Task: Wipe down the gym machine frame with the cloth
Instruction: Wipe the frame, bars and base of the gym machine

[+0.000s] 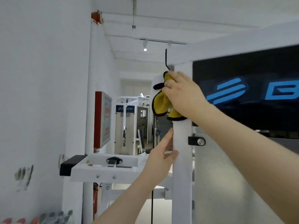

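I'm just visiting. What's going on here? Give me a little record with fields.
setting: gym room with white machines
cloth: yellow cloth with black edging, bunched against the white upright post
right hand: right hand grips the cloth high on the post
left hand: left hand rests on the post lower down
beside post: black panel with blue logo

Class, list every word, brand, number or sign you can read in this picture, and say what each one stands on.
"B": large blue letter beside a blue stripe logo on the black panel of the near machine; the rest is cut off.
"WTW": vertical on the far machine's weight stack cover.
Far machine's black header plate: blurred.
Red-framed wall sign: red text, too blurred.
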